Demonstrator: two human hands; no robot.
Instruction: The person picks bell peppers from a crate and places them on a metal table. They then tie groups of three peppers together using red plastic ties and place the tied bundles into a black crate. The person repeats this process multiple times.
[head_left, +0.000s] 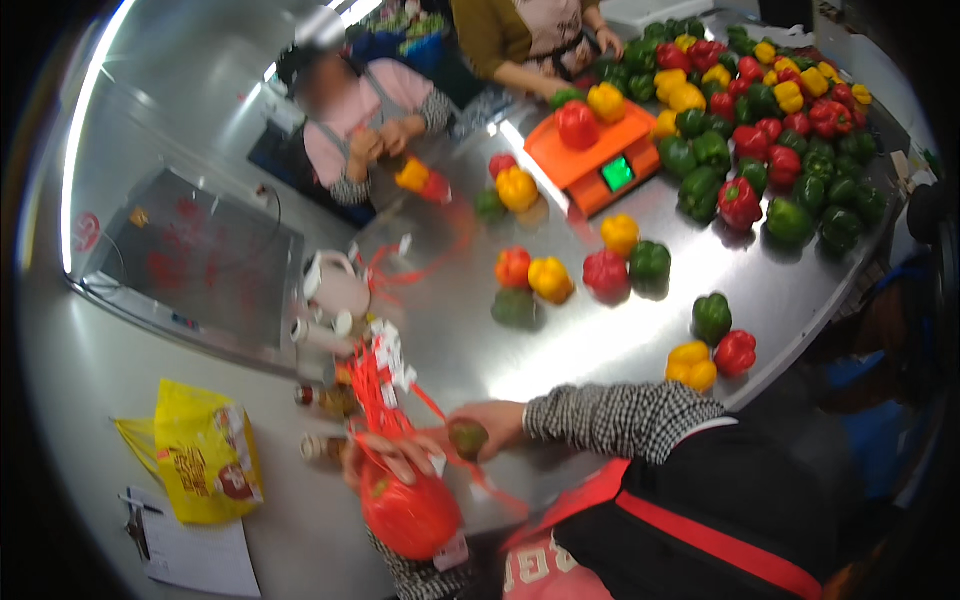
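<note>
My left hand (394, 459) grips the top of a red mesh bag (412, 514) that bulges with something round and red, seemingly a bell pepper; a small white label hangs at its lower end. My right hand (499, 424), in a black-and-white checked sleeve, is closed around a dark green round item (469, 439), probably a green bell pepper, blurred and partly hidden by the fingers. Beyond both hands lies a bundle of red mesh bags (373, 382) with white tags. Further off, bell peppers stand in groups of three, one being a yellow pepper (550, 279) beside red and green ones.
An orange digital scale (596, 161) bears peppers. A large pepper pile (780, 142) covers the far right of the steel table (450, 322). A pink jug (336, 283), bottles (330, 400), a yellow bag (202, 457) and a clipboard (199, 547) lie left. Two co-workers (375, 112) stand opposite.
</note>
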